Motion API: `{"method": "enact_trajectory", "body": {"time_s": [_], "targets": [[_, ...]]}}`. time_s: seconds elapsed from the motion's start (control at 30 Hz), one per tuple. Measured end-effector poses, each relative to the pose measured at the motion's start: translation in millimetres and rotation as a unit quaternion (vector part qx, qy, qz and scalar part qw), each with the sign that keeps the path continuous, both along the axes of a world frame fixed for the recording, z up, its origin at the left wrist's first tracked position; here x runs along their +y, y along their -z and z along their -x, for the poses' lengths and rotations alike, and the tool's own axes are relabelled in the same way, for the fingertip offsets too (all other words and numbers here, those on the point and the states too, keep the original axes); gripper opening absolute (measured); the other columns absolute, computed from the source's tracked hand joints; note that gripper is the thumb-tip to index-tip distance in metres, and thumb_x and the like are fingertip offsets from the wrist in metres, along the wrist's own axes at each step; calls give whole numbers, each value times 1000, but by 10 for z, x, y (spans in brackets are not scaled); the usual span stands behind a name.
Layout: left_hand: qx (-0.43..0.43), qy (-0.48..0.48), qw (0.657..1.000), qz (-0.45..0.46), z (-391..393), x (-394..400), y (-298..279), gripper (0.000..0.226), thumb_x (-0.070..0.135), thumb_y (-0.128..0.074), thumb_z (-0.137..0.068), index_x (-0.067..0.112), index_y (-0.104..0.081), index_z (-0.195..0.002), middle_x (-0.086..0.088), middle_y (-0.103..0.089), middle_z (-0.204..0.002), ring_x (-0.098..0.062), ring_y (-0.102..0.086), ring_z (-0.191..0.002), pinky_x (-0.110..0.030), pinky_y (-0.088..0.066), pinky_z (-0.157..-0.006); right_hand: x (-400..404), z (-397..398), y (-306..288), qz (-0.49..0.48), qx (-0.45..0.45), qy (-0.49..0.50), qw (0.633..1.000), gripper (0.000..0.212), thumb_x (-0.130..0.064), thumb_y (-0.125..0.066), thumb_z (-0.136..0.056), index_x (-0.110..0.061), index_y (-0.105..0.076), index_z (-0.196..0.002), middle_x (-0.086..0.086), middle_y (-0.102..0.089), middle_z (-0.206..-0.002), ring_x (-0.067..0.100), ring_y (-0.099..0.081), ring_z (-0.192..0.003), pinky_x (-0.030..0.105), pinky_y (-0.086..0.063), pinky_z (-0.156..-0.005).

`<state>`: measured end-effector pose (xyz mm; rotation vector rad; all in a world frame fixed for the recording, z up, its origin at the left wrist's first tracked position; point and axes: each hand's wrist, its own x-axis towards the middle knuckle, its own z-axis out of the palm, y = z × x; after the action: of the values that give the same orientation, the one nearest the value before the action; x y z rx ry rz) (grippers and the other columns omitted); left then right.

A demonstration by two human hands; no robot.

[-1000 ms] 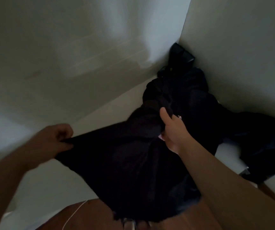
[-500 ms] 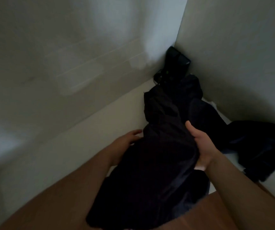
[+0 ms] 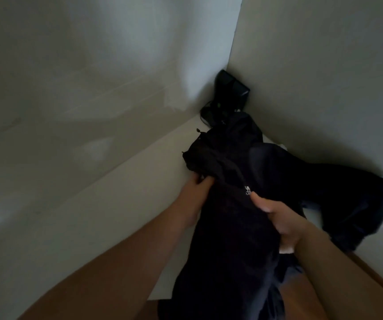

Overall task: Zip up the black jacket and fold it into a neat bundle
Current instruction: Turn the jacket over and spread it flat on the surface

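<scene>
the person is working in a dim corner where a pale table is meeting two walls. on the left, the left hand is gripping the jacket at its left edge, fingers curled into a fold of cloth just below the bunched upper part. the jacket is lying lengthwise along the table, its lower end hanging over the near edge toward the person, its top crowding a dark object standing in the corner. a small white logo is showing between the two hands. further right, the right hand is clamping the jacket's right side, thumb on top and fingers tucked under. a loose part of the jacket, probably a sleeve, is sprawling off to the far right against the wall.

judging from this, several things are looking risky. the cloth is dark and the light poor, so whether the zip is closed cannot be told, and folding over an open front is likely to give a lumpy bundle. the hanging lower end is pulling toward the floor and may drag the jacket off if either hold is loosened. the stray part on the right may stay outside the fold. pushing further up may knock the corner object.
</scene>
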<state>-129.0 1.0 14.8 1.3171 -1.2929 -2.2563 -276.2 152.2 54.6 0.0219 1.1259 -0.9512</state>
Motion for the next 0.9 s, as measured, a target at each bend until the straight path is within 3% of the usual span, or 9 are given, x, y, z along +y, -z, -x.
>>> {"method": "enact_trajectory", "body": {"time_s": [0.07, 0.27, 0.37, 0.47, 0.53, 0.6, 0.67, 0.8, 0.9], "targets": [[-6, -10, 1000, 16, 79, -150, -77, 80, 57, -78, -81, 36, -45, -151, 5, -62, -140, -18, -66, -119, -47, -53, -106, 8, -19, -90, 12, 35, -87, 996, 58, -49, -91, -72, -6, -83, -110, 19, -76, -125, 32, -77, -110, 38, -65, -81], [-87, -71, 981, 160, 74, -648, -216, 10, 25, -60, -102, 25, -56, -111, -5, -69, -109, -16, -67, -89, -34, -59, -82, -91, -50, -102, 65, 276, -274, 919, 14, -22, -75, -97, -15, -81, -108, 6, -82, -110, 22, -78, -106, 42, -59, -102], [-100, -25, 970, 219, -70, -933, -330, 8, 24, -60, -103, 25, -66, -107, 1, -73, -96, -13, -69, -78, -23, -54, -63, -138, -132, -4, 57, 486, -294, 821, 9, -37, -82, -87, -28, -82, -90, -6, -81, -90, 10, -78, -85, 37, -64, -88], [-147, 108, 947, 266, -320, -1058, -199, 48, 7, -49, -98, 41, -69, -125, 6, -69, -122, -16, -68, -108, -28, -55, -91, -177, -304, 136, 141, 694, -332, 623, 17, -38, -74, -93, -23, -75, -87, -10, -62, -84, 12, -66, -81, 31, -54, -72], [-286, 285, 830, 386, -471, -1077, -40, 59, 12, -52, -91, 56, -62, -130, 0, -53, -134, -27, -57, -122, -36, -50, -101, -182, -464, 306, 247, 744, -303, 542, 21, -30, -79, -85, -21, -64, -73, -8, -51, -75, 17, -59, -67, 29, -44, -57], [-420, 424, 606, 526, -527, -964, 28, 43, 17, -59, -90, 43, -68, -124, -9, -44, -128, -34, -46, -119, -39, -44, -89, -156, -582, 436, 313, 737, -279, 531, 28, -32, -82, -77, -22, -59, -66, -7, -49, -69, 16, -54, -57, 24, -37, -51], [-426, 475, 516, 571, -486, -795, 8, 26, 16, -59, -89, 25, -73, -109, -9, -52, -116, -32, -49, -112, -36, -36, -78, -141, -703, 481, 318, 703, -290, 565, 32, -52, -73, -80, -24, -64, -69, -8, -52, -75, 12, -55, -64, 25, -42, -55], [-267, 445, 723, 455, -416, -536, 94, 10, 13, -58, -91, 7, -61, -83, -6, -64, -88, -23, -62, -82, -33, -48, -70, -253, -823, 443, 172, 521, -119, 827, 50, -61, -67, -82, -13, -60, -70, 1, -56, -71, 5, -52, -66, 40, -51, -70], [-196, 297, 874, 330, -396, -372, 102, 14, 11, -64, -88, 15, -62, -101, -1, -69, -96, -16, -68, -85, -40, -59, -82, -435, -638, 661, -4, 530, 38, 847, 40, -50, -79, -84, -20, -53, -90, -7, -59, -80, 9, -57, -71, 41, -54, -72]]}}
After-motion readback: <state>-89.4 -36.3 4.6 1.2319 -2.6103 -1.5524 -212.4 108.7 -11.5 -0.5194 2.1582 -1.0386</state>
